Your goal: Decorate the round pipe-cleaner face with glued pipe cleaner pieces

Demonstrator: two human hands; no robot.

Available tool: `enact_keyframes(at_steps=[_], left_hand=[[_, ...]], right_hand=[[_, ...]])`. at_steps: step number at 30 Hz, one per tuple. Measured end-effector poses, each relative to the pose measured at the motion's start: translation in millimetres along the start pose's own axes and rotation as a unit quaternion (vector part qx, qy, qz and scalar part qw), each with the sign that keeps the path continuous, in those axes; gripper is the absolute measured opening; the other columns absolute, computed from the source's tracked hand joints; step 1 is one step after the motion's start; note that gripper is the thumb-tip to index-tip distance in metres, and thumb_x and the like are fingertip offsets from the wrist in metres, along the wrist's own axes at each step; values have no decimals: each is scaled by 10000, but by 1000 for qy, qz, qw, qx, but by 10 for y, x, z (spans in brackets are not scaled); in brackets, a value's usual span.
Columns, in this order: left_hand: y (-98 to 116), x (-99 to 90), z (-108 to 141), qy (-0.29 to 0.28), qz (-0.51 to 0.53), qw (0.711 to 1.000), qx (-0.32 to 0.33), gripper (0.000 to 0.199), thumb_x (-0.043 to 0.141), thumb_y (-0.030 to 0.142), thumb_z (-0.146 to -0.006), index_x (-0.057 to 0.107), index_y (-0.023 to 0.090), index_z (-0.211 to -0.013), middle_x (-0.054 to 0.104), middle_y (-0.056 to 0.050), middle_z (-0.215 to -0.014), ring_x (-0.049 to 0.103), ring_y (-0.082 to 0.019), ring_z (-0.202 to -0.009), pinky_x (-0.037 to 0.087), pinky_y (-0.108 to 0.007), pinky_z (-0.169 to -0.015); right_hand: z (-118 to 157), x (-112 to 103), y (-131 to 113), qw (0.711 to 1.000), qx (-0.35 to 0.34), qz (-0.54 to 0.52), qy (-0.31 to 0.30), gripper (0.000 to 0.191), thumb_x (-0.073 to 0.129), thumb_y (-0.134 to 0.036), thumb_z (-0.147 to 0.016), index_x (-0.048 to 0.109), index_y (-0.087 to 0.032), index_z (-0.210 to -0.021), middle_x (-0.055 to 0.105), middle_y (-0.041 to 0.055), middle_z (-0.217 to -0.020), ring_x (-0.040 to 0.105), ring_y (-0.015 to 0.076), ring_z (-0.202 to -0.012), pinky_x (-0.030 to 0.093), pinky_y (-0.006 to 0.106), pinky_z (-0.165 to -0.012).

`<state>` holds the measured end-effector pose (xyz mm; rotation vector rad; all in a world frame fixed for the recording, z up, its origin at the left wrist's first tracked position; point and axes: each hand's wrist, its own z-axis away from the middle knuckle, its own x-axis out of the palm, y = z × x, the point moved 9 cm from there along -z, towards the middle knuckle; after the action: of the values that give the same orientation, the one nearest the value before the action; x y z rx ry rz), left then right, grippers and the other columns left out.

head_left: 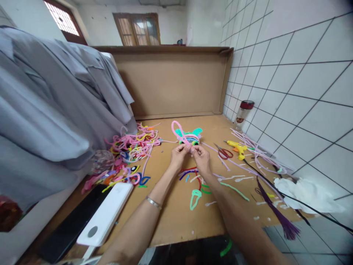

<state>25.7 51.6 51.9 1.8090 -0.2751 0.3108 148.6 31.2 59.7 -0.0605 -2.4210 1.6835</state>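
My left hand (178, 155) and my right hand (201, 158) meet above the middle of the board, fingers pinched together. Between their fingertips is a fuzzy pink pipe cleaner (184, 138), bent into a tall loop that leans to the left. Directly behind the fingertips sits a small pipe-cleaner piece with two teal ear-like shapes (197, 131) and pink and blue bands. My fingers partly cover it, so I cannot tell whether the loop is joined to it. Under my wrists lie short pipe-cleaner bits and a mint-green loop (195, 198).
A heap of pipe cleaners (135, 141) lies left, near a white power bank (110, 213). At right are red-handled scissors (225, 153), a yellow glue gun (237, 148) with a black cord, a purple tassel (278, 213), white tissue (306, 195) and a glass bottle (242, 115).
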Motion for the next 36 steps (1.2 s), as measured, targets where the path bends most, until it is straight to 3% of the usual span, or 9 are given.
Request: enact_keyframes(at_steps=[9, 15, 20, 25, 28, 31, 34, 36], left_hand=[[122, -18, 99, 7, -2, 1000, 10, 300, 819, 431, -602, 730, 154, -676, 663, -12, -646, 598, -152, -716, 467, -295, -792], [121, -82, 101, 34, 14, 999, 21, 300, 820, 418, -599, 679, 152, -604, 625, 1, -608, 563, -126, -662, 456, -263, -728], [117, -88, 118, 41, 25, 999, 17, 295, 809, 419, -606, 677, 155, -614, 643, -7, -623, 589, -140, -689, 470, -278, -755], [80, -86, 131, 38, -17, 998, 36, 272, 765, 423, -663, 699, 159, -682, 678, -22, -698, 619, -164, -757, 476, -292, -788], [119, -105, 152, 36, -92, 992, 83, 247, 687, 409, -752, 706, 163, -744, 678, -30, -768, 612, -163, -775, 468, -294, -789], [308, -121, 254, 59, -244, 950, 184, 247, 591, 387, -841, 693, 177, -761, 656, -40, -772, 594, -173, -773, 458, -315, -784], [571, -41, 451, 97, -421, 843, 319, 206, 590, 370, -850, 679, 193, -792, 671, -77, -855, 589, -219, -873, 428, -374, -848], [653, 80, 550, 85, -505, 768, 384, 173, 595, 321, -851, 691, 204, -935, 689, -108, -1021, 577, -253, -1031, 369, -428, -958]], right_hand=[[18, 31, 16, 1000, -3, 11, -22, 306, 613, -474, -749, 545, -201, -627, 463, -49, -544, 417, 101, -540, 346, 250, -570], [61, 121, 22, 997, 34, -58, -45, 352, 611, -541, -753, 601, -195, -692, 527, -20, -615, 455, 109, -569, 377, 251, -571], [73, 141, -16, 998, 17, -30, -50, 333, 656, -505, -725, 547, -201, -643, 485, -37, -590, 429, 103, -564, 358, 246, -572], [68, 96, 27, 999, 20, 3, -40, 326, 626, -497, -738, 533, -202, -631, 450, -51, -541, 391, 99, -530, 314, 243, -541], [58, 78, 10, 999, 21, 16, -39, 316, 619, -480, -740, 532, -201, -622, 441, -54, -533, 377, 94, -522, 301, 241, -533], [22, 35, -3, 999, 31, 7, -32, 299, 623, -459, -711, 525, -201, -597, 443, -54, -518, 376, 89, -516, 301, 236, -533], [-27, 10, 69, 996, 75, -15, -48, 255, 633, -419, -658, 532, -198, -581, 451, -56, -482, 371, 79, -481, 282, 225, -499], [-44, 16, 162, 989, 125, -28, -74, 225, 640, -384, -620, 525, -198, -567, 433, -65, -448, 352, 68, -434, 250, 219, -456]])
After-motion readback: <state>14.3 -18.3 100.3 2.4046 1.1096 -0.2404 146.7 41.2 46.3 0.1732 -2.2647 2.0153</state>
